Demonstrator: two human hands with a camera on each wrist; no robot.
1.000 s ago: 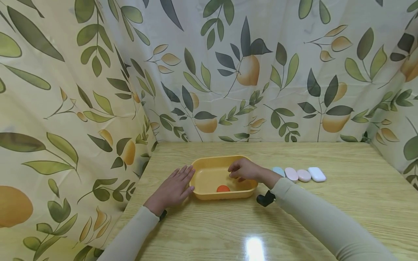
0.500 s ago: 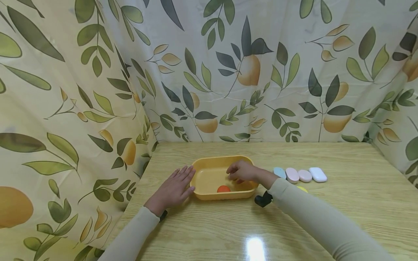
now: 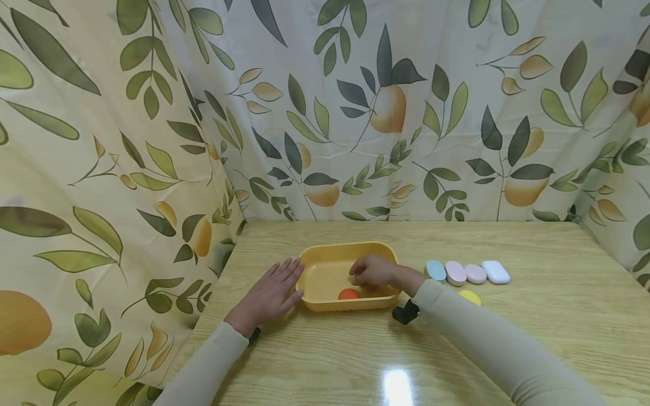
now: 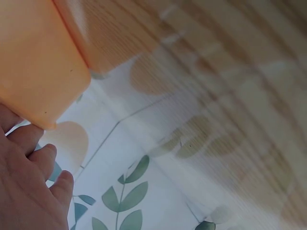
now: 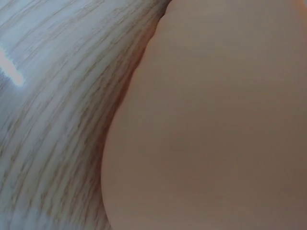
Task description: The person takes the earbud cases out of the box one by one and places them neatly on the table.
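A yellow-orange tray stands on the wood-grain table, in the head view. Inside, by its near wall, lies a bright orange-red rounded piece. My left hand rests against the tray's left end, fingers straight; the left wrist view shows its fingers beside the tray wall. My right hand reaches into the right half of the tray, back of the hand up, fingers bent downward. Its fingertips are hidden, and I cannot tell whether they hold anything. A smooth close-up surface fills most of the right wrist view.
Right of the tray stand a light-blue piece, a pink oval piece, a smaller pink round piece and a white rounded-square piece. A yellow piece lies by the right sleeve. Leaf-patterned curtains border the table.
My right hand has shifted slightly left inside the tray, with its fingers more bent. More of the yellow piece shows beside the sleeve. The left hand and tray stay put.
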